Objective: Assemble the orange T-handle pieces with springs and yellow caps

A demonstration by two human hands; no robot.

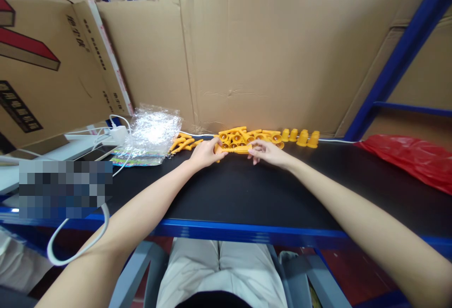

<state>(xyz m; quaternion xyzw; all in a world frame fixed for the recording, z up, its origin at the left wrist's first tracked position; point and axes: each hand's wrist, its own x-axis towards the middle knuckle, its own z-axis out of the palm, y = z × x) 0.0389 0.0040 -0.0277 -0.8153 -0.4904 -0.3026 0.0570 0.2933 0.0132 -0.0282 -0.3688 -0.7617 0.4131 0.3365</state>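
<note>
Near the back of the black tabletop, a yellow plastic piece point(241, 149) spans both hands, with a thin middle and a thicker section towards the right. My left hand point(205, 154) is closed around its wider left end, which the fingers partly cover. At the other end, the fingers of my right hand point(263, 151) pinch the piece. Just behind them lies a pile of yellow cup-shaped parts with handles point(237, 137). Loose yellow sticks point(182, 143) lie left of my left hand. Several short yellow cups point(302, 137) stand upside down to the right.
A clear plastic bag point(152, 126) and white cables lie at the left, beside a white charger point(119, 133). Red plastic sheeting point(409, 157) covers the right end. Cardboard point(268, 58) walls the back, and a blue metal edge point(247, 231) runs along the front.
</note>
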